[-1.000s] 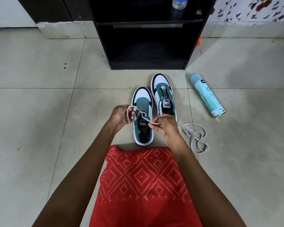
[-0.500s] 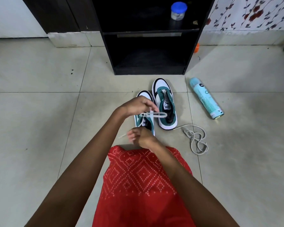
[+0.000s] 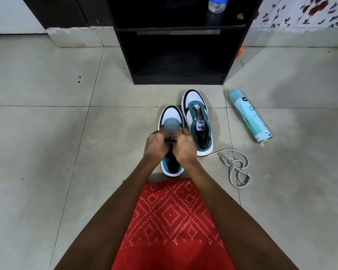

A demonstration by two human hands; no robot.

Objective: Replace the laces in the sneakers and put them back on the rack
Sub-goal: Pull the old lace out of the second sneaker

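- Flat on the floor [image 3: 47, 152], the nearer sneaker [image 3: 171, 116]: white toe, teal upper, toe toward the rack [image 3: 178, 81], heel just in front of the red patterned garment [image 3: 174, 221], tongue and eyelet area covered by both hands.
- Over that shoe's left side, the left hand [image 3: 157, 146], knuckles up, fingers curled in tight.
- Pressed close against it, the right hand [image 3: 184, 148], fingers curled the same way.
- Fingertips of both smeared by blur, a small dark bit between them; cannot tell whether pinching a lace or anything else.
- Just beside on the right and set a little farther forward, the second sneaker [image 3: 197, 121]: upright, unlaced, grey tongue with a label exposed, dark inside.
- Right of the pair, a loose pale lace [image 3: 236, 166] in tangled loops on the floor, one end close to the second sneaker's heel.
- Farther right, well apart from the shoes, a pale blue spray can [image 3: 250, 115] on its side, cap end toward the rack.
- Straight ahead of both toes, the black open-fronted rack:
  - Lower compartment in deep shadow, contents not discernible.
  - Upper shelf with a clear jar [image 3: 216, 5], blue-lidded, something pale in its bottom.
  - Also a small scrap [image 3: 240, 15] to the jar's right.
- At the rack's right edge, near the wall base, a small orange object [image 3: 241, 50].
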